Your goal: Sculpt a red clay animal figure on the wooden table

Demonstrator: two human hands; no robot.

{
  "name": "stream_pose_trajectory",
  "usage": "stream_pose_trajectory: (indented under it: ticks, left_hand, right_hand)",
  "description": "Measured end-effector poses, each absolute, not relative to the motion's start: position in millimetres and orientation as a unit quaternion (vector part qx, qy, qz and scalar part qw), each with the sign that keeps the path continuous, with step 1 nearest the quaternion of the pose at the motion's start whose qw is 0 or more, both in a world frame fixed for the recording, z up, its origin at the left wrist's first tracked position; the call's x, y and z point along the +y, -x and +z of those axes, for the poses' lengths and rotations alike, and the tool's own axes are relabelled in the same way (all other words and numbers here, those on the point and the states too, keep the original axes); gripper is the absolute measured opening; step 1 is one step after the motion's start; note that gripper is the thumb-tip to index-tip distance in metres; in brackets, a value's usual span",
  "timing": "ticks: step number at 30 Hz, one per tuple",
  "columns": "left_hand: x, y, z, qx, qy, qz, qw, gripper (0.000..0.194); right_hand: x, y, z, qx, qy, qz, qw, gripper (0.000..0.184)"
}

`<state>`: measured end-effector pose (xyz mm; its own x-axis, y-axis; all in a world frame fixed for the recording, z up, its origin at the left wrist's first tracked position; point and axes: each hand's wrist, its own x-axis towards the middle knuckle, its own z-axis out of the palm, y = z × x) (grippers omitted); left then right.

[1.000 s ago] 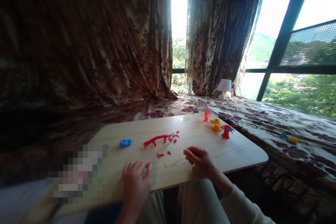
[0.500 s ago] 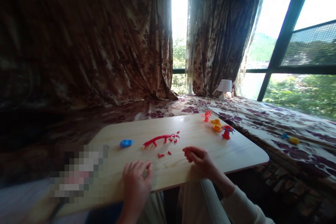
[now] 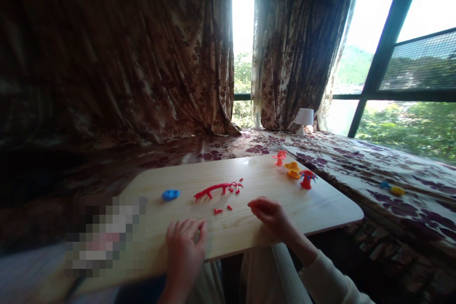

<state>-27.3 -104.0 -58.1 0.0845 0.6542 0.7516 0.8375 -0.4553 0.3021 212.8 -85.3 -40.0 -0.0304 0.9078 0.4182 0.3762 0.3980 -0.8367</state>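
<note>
My left hand (image 3: 184,249) lies flat on the near edge of a light wooden table (image 3: 320,209), fingers stretched out, holding nothing. My right hand (image 3: 271,216) rests on the table to its right with its fingers curled together; whether anything is pinched in them is hidden. Just beyond both hands lie a long red clay strip (image 3: 213,188) and a few small red clay bits (image 3: 221,209). A blue clay lump (image 3: 171,194) sits left of the strip.
At the table's far right stand small clay figures: a red-orange one (image 3: 280,156), an orange one (image 3: 293,169) and a red and blue one (image 3: 307,178). A white lamp (image 3: 304,120) stands on the patterned bedding behind. Blue and yellow clay pieces (image 3: 393,188) lie on the bedding at right.
My right hand has edged slightly, its curled fingers shifting a little. My left hand stays flat in place.
</note>
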Motion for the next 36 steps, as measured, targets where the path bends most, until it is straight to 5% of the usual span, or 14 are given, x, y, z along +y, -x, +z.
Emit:
stream_pose_trajectory:
  ticks: [9, 25, 36]
  left_hand:
    - [-106, 27, -59, -0.522, 0.727, -0.435, 0.103, 0.019]
    - [-109, 23, -56, -0.536, 0.729, -0.412, 0.108, 0.018]
    - [-110, 22, -56, -0.537, 0.732, -0.403, 0.114, 0.017]
  right_hand:
    - [-98, -216, -41, -0.738, 0.521, 0.125, 0.409, 0.019]
    - [-144, -225, -29, -0.808, 0.544, 0.022, 0.226, 0.040]
    - [-150, -217, -39, -0.826, 0.531, -0.025, 0.189, 0.047]
